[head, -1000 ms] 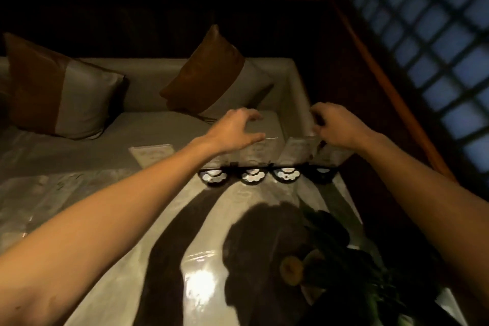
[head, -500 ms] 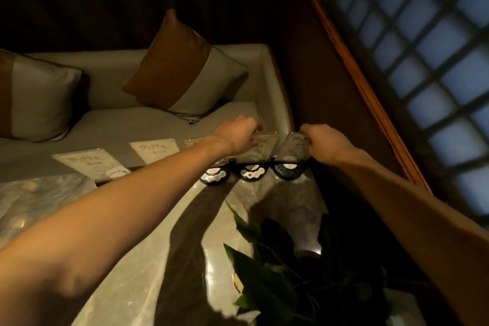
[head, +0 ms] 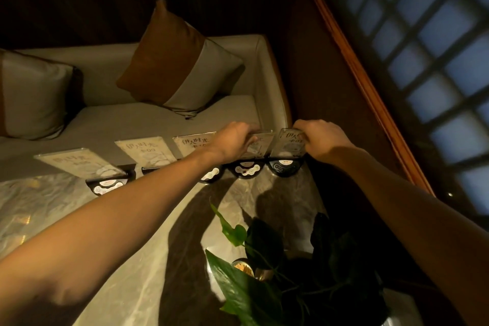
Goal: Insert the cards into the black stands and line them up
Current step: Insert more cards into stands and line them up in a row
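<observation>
Several clear cards with printed characters stand in round black stands along the far edge of the marble table (head: 137,246). My right hand (head: 321,140) grips the top of the rightmost card (head: 287,144), which sits in its black stand (head: 284,168). My left hand (head: 234,140) pinches the top of the neighbouring card (head: 260,144) above its stand (head: 247,171). Further left are a third card (head: 191,144), a fourth card (head: 144,151) and a fifth card (head: 79,165) in its stand (head: 108,185). My left forearm hides part of the middle stands.
A green-leafed potted plant (head: 277,267) stands on the table close in front of me. Behind the table runs a grey sofa (head: 158,124) with a brown-and-grey cushion (head: 177,61). A wooden wall panel and latticed window (head: 423,61) close off the right side.
The view has swung left, bringing more cards at the left into sight. Both hands stay on the two rightmost cards, with the right hand's card now more upright.
</observation>
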`<state>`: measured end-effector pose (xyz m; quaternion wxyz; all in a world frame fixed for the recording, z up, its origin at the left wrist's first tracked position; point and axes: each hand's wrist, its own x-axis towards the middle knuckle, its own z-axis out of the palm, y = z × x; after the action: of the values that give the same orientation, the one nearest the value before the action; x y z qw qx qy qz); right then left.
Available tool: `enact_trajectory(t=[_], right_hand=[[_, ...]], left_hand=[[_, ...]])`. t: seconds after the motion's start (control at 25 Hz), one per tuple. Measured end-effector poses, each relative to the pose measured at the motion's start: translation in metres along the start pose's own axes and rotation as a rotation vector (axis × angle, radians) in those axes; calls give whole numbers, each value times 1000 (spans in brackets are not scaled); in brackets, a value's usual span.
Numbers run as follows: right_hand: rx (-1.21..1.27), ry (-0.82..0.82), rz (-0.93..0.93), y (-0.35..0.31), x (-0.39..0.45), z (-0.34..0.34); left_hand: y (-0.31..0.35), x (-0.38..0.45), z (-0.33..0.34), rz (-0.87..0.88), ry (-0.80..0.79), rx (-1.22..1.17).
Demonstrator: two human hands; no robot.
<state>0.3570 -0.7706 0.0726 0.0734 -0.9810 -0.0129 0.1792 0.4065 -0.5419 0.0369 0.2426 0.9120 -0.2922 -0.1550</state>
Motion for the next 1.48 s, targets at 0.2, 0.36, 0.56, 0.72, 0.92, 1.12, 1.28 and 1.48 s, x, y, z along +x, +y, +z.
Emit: enact_trajectory(t=[0.2,0.36,0.56,0.72,0.92,1.12,1.28,1.48], right_hand=[[71,-34,34,-2,1,-1],[44,-78,47,-6,2,-6],[204,114,-109,-41,8,-25],[128,-53,-222,-87,20,-14],[53,-71,-180,-101,29,6],[57,-83,-151,-103,33,7],[77,-91,-133,-102,33,7],[73,-98,-129,-103,31,6]], left_hand=[[-3,0,-2,-9,10,-23],[-1,1,-9,-34,-81,27],[-18,-18,-56,-98,-76,92],[-53,-43,-77,-208,-195,303],[-65,-56,-61,-177,-96,166],[-68,-58,-57,-127,-71,144],[-68,-57,-55,-125,-73,131],[-76,-58,-54,-154,-65,94]])
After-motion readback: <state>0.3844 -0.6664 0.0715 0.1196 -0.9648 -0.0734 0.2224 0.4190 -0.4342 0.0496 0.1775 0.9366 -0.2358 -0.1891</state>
